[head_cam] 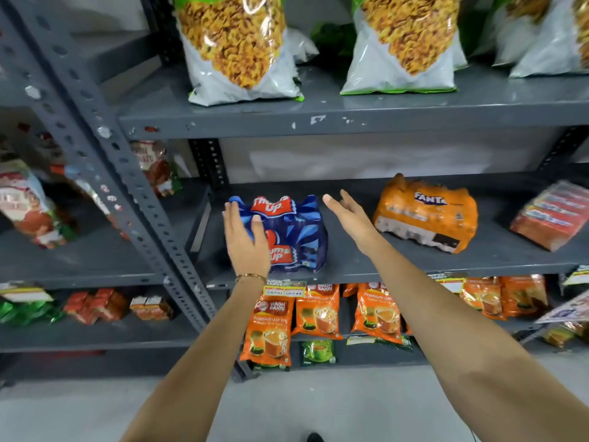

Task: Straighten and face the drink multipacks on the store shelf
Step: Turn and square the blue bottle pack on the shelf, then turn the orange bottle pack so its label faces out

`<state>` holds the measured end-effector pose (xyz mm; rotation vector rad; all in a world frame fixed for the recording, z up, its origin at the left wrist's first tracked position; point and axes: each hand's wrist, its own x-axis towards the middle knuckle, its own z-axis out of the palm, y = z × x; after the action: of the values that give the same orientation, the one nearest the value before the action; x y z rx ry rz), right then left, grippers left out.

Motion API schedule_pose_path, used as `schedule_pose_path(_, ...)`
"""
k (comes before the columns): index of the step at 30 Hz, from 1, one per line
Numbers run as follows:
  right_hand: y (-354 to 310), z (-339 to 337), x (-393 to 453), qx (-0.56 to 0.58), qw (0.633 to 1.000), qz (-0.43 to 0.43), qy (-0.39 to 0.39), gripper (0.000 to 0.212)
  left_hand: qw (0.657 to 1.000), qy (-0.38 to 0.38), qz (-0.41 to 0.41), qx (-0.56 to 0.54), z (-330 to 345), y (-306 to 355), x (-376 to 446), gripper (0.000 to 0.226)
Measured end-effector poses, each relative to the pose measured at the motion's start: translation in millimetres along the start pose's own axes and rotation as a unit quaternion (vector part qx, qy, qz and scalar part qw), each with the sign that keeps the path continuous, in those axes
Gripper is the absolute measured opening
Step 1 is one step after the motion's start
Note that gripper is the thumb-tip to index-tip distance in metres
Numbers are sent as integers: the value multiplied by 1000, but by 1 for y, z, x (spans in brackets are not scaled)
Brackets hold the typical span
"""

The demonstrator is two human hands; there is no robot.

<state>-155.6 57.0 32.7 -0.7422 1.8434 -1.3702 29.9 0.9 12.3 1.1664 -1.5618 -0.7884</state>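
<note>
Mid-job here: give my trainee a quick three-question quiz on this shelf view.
1. True or false: the left hand rests on the blue Thums Up multipack.
2. Which pack sits askew, right of the open right hand? A) orange Fanta multipack B) tea pouch C) snack bag
3. Fill in: the orange tea pouches hang on the shelf ___ the multipacks.

Key: 1 true; 2 A; 3 below.

Bright even overhead light, glare on snack bags (237, 46), soft motion blur, wide-angle bending at edges
</note>
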Motion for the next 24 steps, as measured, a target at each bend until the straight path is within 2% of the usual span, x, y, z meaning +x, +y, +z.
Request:
schedule_pose_path(3,0,-27,-5,21,998,-2,53,79,995,-77,60,-6,30,30,-8,55)
schedule_pose_path(6,7,-60,-16,21,994,3,111,77,984,-160,74,-17,67,54,-22,52)
schedule_pose_path(10,22,-109,-25,27,987,16,157,75,963,-247,106,24,117,70,-35,53)
schedule_pose_path(14,40,-169,-26,-13,982,40,186,79,944,-314,83,53,175,84,-41,55)
schedule_pose_path(17,47,-212,-13,-65,975,51,205,71,930,-346,60,107,220,93,-33,56)
schedule_pose_path(20,51,-259,14,-89,974,79,191,75,920,-358,31,153,268,104,-18,58)
schedule_pose_path(24,53,-301,45,-48,981,147,119,92,903,-373,-24,213,311,121,-2,70)
